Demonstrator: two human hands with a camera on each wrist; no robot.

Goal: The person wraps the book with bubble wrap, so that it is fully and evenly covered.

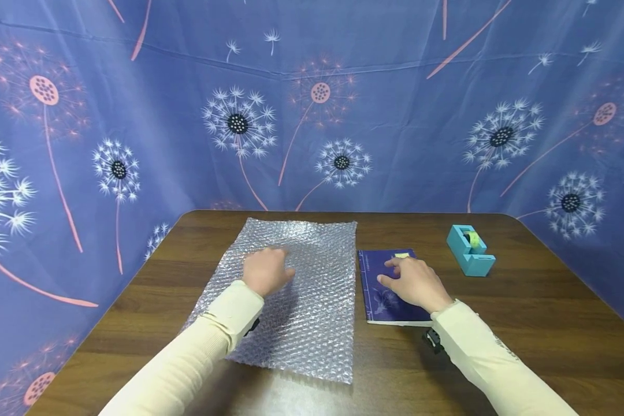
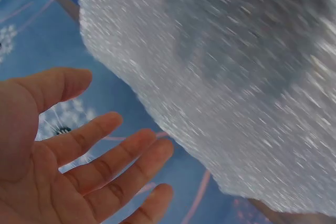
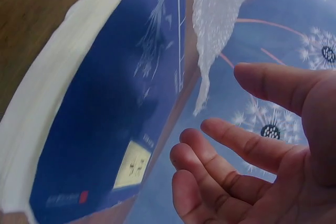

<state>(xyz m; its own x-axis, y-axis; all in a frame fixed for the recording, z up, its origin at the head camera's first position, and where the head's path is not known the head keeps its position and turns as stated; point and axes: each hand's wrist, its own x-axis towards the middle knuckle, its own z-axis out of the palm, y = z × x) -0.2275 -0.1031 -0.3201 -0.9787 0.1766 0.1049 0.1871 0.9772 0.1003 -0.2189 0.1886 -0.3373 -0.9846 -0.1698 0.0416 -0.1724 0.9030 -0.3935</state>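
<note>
A sheet of bubble wrap (image 1: 312, 300) lies flat on the wooden table, left of the middle. Above it hovers my left hand (image 1: 266, 271), fingers extended and apart in the left wrist view, with nothing in its grasp. Right of the sheet lies a dark blue book (image 1: 387, 289) with a small pale label near its top edge. My right hand (image 1: 413, 282) is over this book and hides part of its right side. In the right wrist view its fingers (image 3: 252, 140) are relaxed and slightly bent, with nothing between them and the book cover (image 3: 115, 93).
A turquoise tape dispenser (image 1: 470, 251) with a yellow-green roll stands at the right rear of the table (image 1: 530, 323). Behind the table hangs a blue curtain (image 1: 395, 144) printed with dandelions.
</note>
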